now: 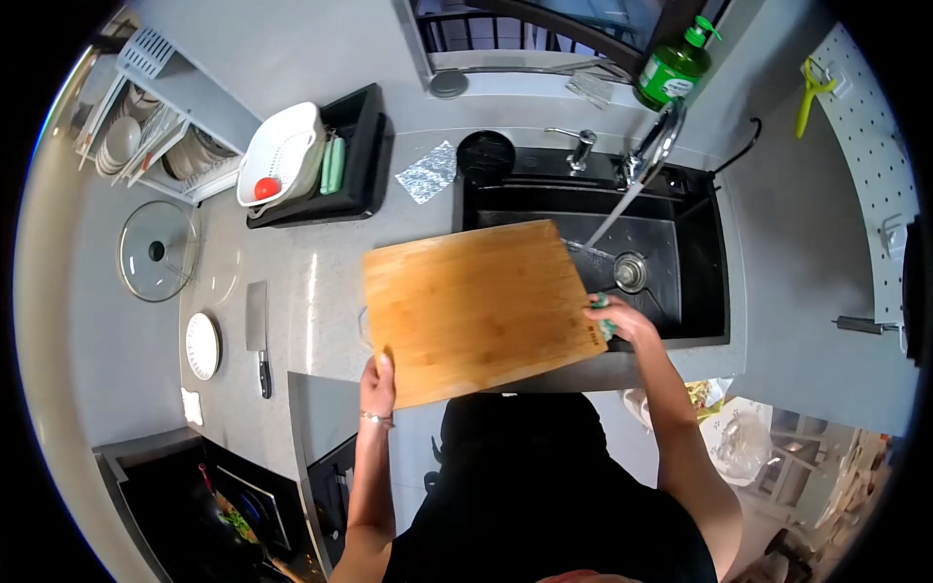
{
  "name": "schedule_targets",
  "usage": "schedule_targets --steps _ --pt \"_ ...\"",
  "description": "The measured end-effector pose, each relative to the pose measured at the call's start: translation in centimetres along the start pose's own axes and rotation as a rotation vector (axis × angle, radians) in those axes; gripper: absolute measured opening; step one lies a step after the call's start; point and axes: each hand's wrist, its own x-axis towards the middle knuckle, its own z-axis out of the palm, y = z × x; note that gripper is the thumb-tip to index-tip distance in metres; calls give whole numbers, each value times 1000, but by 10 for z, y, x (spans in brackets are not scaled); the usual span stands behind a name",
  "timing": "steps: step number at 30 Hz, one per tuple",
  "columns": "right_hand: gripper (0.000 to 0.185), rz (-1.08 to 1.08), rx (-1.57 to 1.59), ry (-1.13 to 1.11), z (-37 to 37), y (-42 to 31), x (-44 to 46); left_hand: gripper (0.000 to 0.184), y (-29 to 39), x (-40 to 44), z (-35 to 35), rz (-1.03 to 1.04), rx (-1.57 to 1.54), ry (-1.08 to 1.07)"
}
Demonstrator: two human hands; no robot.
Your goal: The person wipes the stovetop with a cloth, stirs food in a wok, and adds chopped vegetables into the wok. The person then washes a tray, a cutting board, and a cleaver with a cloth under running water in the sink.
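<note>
A wooden cutting board (476, 316) is held out in front of me, tilted a little, over the counter edge and the left part of the sink (714, 282). My left hand (377, 387) grips its lower left corner, thumb on top and the other fingers hidden underneath. At the board's right edge is my right hand (622, 319), closed around that side with a green and white cloth or sponge (606, 316) between the fingers. Water runs from the faucet (661, 146) into the black sink, just right of the board.
On the counter left of the board lie a cleaver (258, 330) and a white dish (203, 346). Behind stands a black rack (374, 146) with a white colander (282, 146) holding a tomato (265, 188). A green soap bottle (673, 73) stands behind the faucet. A wok (219, 520) is at lower left.
</note>
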Motion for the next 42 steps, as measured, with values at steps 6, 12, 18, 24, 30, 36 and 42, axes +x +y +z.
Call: schedule_targets --steps 6,12,18,24,30,36,42 --pt "41 -12 136 214 -85 5 -63 49 28 18 105 -151 -183 -274" --pt "33 -49 149 228 -144 5 -90 40 29 27 170 -220 -263 -343" --pt "38 2 193 191 -205 -11 -88 36 8 24 213 -272 -389 -368" --pt "47 4 75 150 -207 -37 -76 35 -11 33 223 -378 -406 -463" --pt "58 -92 15 231 -222 -29 -81 39 0 64 245 -672 -188 -621" --pt "60 -141 -184 404 -234 -38 -117 52 -4 90 293 -887 -154 -718" --pt "63 -105 -168 445 -224 -37 -127 52 -15 101 308 -872 -241 -687"
